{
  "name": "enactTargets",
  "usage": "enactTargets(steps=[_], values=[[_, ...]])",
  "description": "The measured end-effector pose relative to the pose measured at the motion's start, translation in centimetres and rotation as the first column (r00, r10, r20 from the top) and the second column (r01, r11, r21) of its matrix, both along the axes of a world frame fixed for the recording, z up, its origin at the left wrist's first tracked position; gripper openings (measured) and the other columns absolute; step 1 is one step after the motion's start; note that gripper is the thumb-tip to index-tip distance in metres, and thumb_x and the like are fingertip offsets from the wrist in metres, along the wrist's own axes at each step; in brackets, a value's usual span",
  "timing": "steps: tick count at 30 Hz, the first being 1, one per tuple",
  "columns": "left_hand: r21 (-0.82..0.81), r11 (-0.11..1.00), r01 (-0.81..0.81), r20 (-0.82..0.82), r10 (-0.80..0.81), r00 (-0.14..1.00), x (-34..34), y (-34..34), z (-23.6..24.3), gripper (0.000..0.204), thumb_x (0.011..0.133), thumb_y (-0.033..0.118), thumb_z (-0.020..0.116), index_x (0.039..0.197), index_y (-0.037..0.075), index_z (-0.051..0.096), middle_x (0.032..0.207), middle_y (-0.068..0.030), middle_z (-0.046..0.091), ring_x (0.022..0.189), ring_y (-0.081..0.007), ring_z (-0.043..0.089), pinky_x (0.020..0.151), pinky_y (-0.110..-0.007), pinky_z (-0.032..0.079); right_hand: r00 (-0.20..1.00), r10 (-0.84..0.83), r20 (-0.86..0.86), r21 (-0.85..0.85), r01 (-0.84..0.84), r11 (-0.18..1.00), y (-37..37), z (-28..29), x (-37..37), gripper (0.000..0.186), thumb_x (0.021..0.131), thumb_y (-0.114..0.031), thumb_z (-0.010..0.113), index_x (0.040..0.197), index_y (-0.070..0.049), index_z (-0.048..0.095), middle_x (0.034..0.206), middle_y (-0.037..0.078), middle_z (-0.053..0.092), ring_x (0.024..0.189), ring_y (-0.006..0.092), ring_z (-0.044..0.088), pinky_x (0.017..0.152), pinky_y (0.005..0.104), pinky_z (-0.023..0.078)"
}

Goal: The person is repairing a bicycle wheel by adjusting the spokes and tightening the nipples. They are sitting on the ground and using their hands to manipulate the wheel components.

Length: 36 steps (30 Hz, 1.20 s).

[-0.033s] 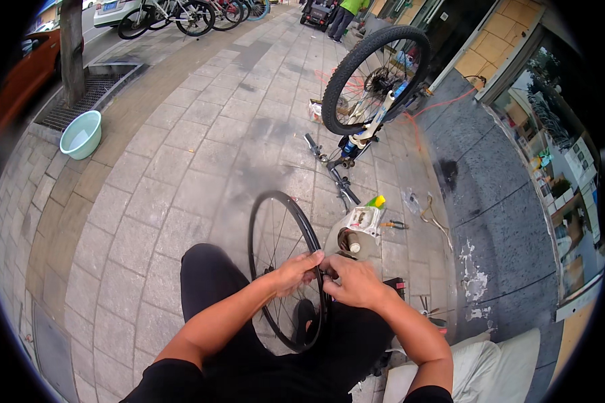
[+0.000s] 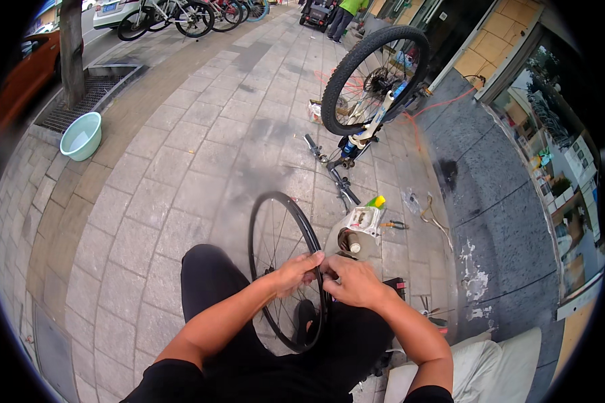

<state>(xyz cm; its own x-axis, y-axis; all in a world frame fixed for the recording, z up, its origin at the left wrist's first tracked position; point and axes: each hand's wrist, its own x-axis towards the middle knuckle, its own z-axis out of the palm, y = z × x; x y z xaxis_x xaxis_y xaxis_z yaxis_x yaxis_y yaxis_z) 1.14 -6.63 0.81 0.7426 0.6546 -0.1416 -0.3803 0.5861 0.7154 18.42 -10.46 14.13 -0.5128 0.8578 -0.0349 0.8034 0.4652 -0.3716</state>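
Observation:
A black bicycle wheel [image 2: 308, 230] with thin spokes stands upright between my knees, its rim running close in front of me. My left hand [image 2: 293, 274] is closed round the near right part of the rim, thumb along its top. Right beside it, my right hand [image 2: 353, 281] is bent with finger and thumb pinched against the outer side of the rim. What lies between those fingertips is too small and covered to make out. A dark shoe [image 2: 305, 316] shows through the spokes.
Ahead to the right, an upside-down bicycle [image 2: 368, 131] rests on its handlebar [image 2: 339, 181]. Nearer are a cut white container [image 2: 353, 240] and a screwdriver-like tool [image 2: 394, 225]. A pale green basin [image 2: 82, 138] stands left by a tree; a grey wall [image 2: 491, 201] runs along the right.

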Motion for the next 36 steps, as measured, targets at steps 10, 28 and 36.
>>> enactTargets(steps=[10, 28, 36], values=[[0.011, 1.0, 0.003, -0.021, -0.003, 1.0, 0.3, -0.4, -0.7, 0.049, 0.106, 0.06, 0.054, 0.116, 0.013, 0.061, 0.088, 0.0065, 0.058, 0.07, -0.0046, 0.039, 0.065, -0.025, 0.033, 0.991, -0.09, -0.102, -0.081, 0.082, 0.993, -0.8, -0.2, 0.5, 0.018, 0.088, -0.019, 0.073, 0.1, -0.006, 0.069, 0.088, 0.012, 0.068, 0.084, 0.0344, 0.069, 0.077, 0.0471, 0.056], [-0.029, 0.999, 0.022, -0.01, -0.023, 1.0, 0.1, -0.4, -1.1, 0.044, 0.108, 0.055, 0.055, 0.113, 0.013, 0.066, 0.092, 0.0055, 0.059, 0.072, -0.0066, 0.043, 0.068, -0.026, 0.037, 0.938, 0.268, 0.22, 0.225, -0.316, 0.922, 0.4, 0.1, 1.0, 0.016, 0.089, -0.017, 0.074, 0.101, -0.008, 0.069, 0.09, 0.012, 0.069, 0.083, 0.033, 0.068, 0.074, 0.0456, 0.055], [-0.015, 1.0, 0.008, 0.011, -0.008, 1.0, -0.1, -0.7, -0.3, 0.044, 0.107, 0.056, 0.055, 0.113, 0.013, 0.063, 0.091, 0.0057, 0.059, 0.071, -0.0063, 0.042, 0.067, -0.025, 0.036, 0.989, 0.148, -0.027, 0.086, -0.145, 0.986, 0.1, 0.0, 0.8, 0.018, 0.089, -0.019, 0.076, 0.097, -0.006, 0.067, 0.085, 0.011, 0.067, 0.081, 0.0315, 0.068, 0.072, 0.0442, 0.055]])
